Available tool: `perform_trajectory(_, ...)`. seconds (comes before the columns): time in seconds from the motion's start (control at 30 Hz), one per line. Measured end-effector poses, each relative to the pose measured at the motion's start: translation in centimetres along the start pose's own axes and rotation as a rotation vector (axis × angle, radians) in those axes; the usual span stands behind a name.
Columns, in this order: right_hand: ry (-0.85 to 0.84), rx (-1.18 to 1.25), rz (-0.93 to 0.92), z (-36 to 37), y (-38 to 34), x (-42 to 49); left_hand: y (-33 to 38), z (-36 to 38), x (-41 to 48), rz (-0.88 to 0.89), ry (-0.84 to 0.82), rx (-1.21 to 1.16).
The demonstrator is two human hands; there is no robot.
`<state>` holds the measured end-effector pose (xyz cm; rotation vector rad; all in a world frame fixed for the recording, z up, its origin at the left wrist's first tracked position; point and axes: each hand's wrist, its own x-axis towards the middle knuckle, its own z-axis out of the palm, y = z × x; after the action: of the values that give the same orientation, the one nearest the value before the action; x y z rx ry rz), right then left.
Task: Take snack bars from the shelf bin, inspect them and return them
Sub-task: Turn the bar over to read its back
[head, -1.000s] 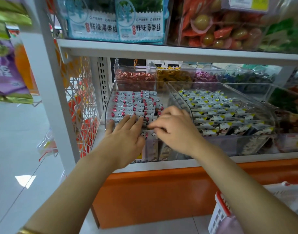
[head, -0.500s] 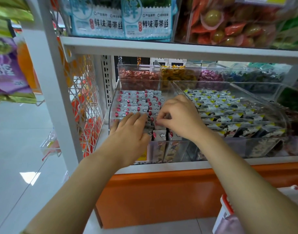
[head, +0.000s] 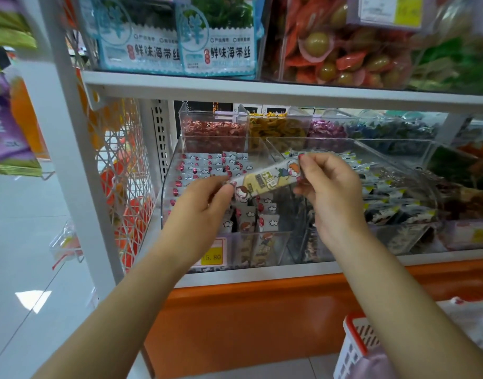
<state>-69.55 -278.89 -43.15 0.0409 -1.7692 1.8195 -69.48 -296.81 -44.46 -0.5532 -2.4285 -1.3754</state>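
Observation:
A clear plastic shelf bin on the lower shelf holds several snack bars in white wrappers with red marks. Above the bin, one snack bar with a cartoon print is held lengthwise between both hands. My left hand pinches its lower left end. My right hand pinches its upper right end, fingers curled round the wrapper.
A second clear bin of dark-wrapped snacks sits to the right. Smaller candy bins stand behind. The upper shelf edge hangs overhead. A white wire rack flanks the left. A red and white basket sits at lower right.
Both hands were down among the bars in the bin. They have now lifted one bar out and hold it stretched between them above the bin.

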Motion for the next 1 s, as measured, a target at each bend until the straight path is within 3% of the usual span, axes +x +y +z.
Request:
perform_trajectory(0.27,-0.198,0.482,0.337,0.1,-0.1,-1.3,0.3,-0.4,0.2,-0.333,0.099,-0.472)
perform_trajectory(0.5,-0.177,0.517,0.406,0.3,0.1,-1.9,0.0,-0.6,0.1,-0.387,0.135,-0.538)
perform_trajectory(0.63,-0.120,0.624,0.507,0.4,0.2,-1.8,0.1,-0.8,-0.1,-0.375,0.079,-0.600)
perform_trajectory(0.8,-0.057,0.727,0.590,0.3,0.4,-1.5,0.2,-1.1,0.1,-0.355,-0.054,-0.847)
perform_trajectory(0.9,-0.046,0.648,0.538,-0.1,0.6,-1.3,0.2,-1.2,0.2,-0.284,-0.082,-0.830)
perform_trajectory(1.0,-0.073,0.354,0.395,-0.6,0.5,-1.3,0.0,-1.1,0.0,-0.134,-0.051,-0.569)
